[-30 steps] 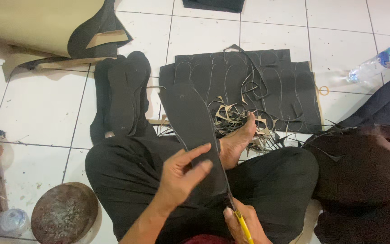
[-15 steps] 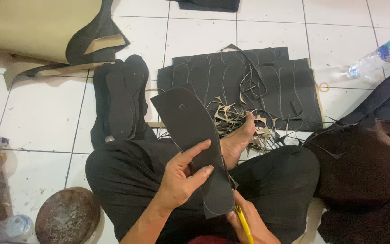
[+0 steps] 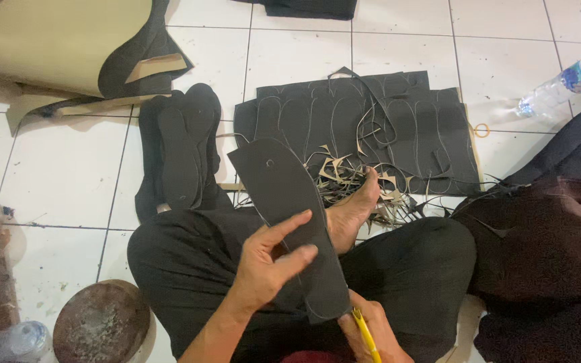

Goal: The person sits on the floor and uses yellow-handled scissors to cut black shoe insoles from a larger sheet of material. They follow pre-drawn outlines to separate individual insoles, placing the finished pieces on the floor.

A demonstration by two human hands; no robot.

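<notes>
I sit cross-legged on a white tiled floor in black trousers. My left hand (image 3: pixel 268 259) grips a black sole-shaped piece of rubber sheet (image 3: pixel 289 202), thumb on top, and holds it tilted over my lap. My right hand (image 3: pixel 374 331) at the bottom edge is closed on a yellow-handled cutter (image 3: pixel 366 334), whose tip sits at the near end of the sole piece. My bare foot (image 3: pixel 356 210) rests just right of the piece.
A stack of cut black soles (image 3: pixel 181 151) lies left of my knee. Black marked sheets (image 3: pixel 371 128) with offcut strips (image 3: pixel 351 178) lie ahead. Tan and black sheet material (image 3: pixel 55 47) is top left, a plastic bottle (image 3: pixel 563 84) top right, a round stone (image 3: pixel 101 323) bottom left, dark fabric (image 3: pixel 553 255) at right.
The sole piece has swung so that its far end points further left and away from me. My left hand's fingers have shifted on it. The right hand with the cutter stays at the near end.
</notes>
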